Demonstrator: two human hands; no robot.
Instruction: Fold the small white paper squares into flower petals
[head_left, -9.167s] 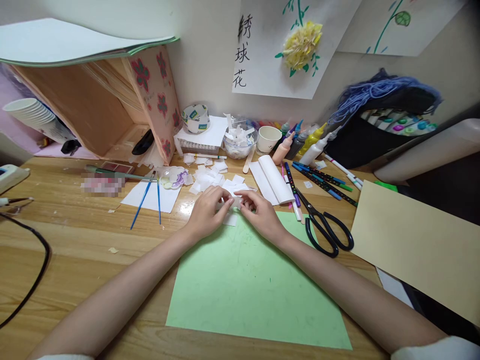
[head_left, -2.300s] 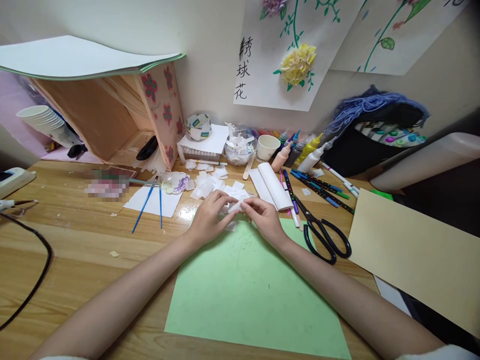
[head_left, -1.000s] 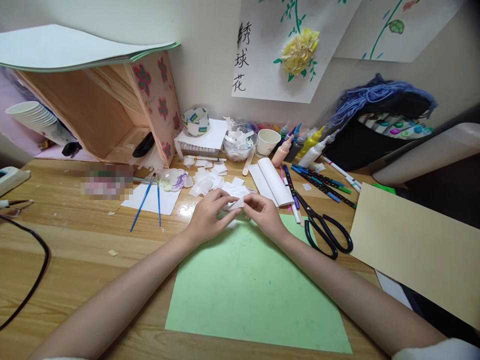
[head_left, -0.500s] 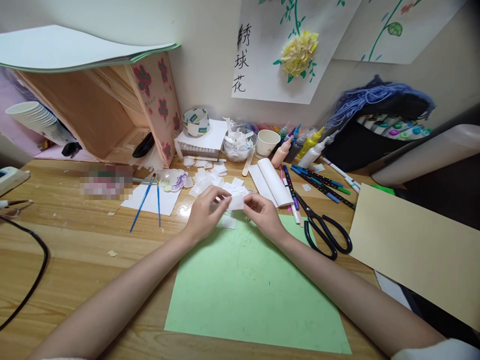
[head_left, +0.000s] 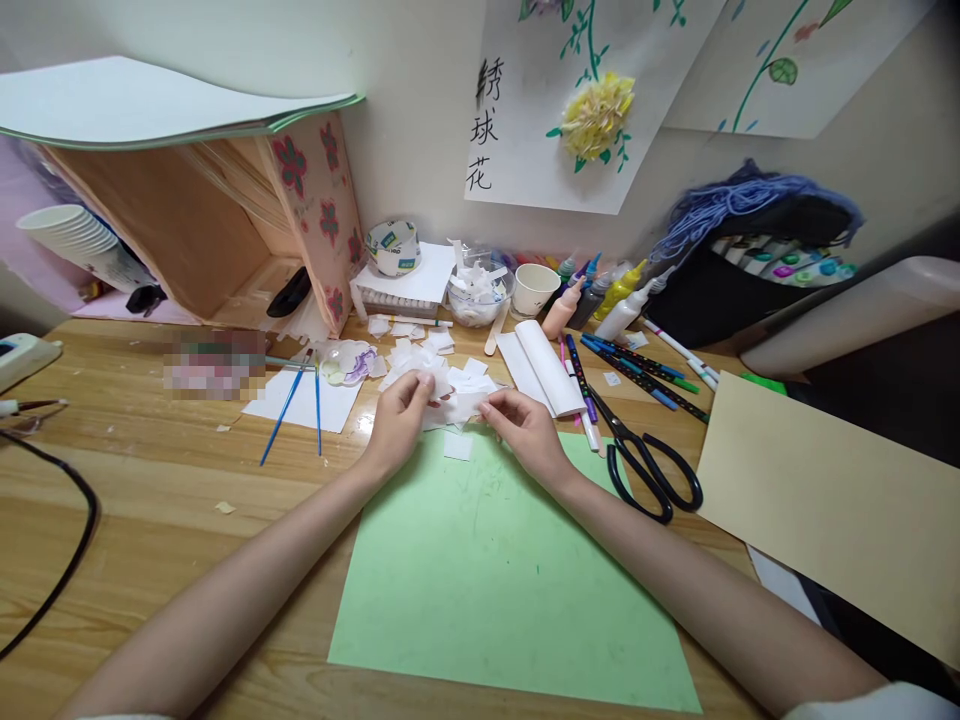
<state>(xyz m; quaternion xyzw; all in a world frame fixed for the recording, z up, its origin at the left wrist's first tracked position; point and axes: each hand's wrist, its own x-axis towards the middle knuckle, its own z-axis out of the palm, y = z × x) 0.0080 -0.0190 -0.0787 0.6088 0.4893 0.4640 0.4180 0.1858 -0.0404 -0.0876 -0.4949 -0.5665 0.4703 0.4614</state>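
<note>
Note small white paper piece (head_left: 471, 402) between the two hands, over the far edge of the green sheet (head_left: 517, 580), beside the pile of white paper pieces (head_left: 411, 360); cannot tell the exact clearance. Judge as very light, thin and soft, bending under slight pressure; likely to crease or tear if tugged, probably not slippery, but apt to drift if let go. Best taken by an edge or corner, with fingertip pressure only. Right hand (head_left: 523, 428): nearly closed in a light pinch, thumb and index finger on the right edge of the piece. Left hand (head_left: 397, 418): by the pile, thumb brought against index finger, other fingertips partly covered by white paper; cannot tell whether gripping any of it. See also a loose white square (head_left: 457, 446), flat near the green sheet's far edge, untouched.
</note>
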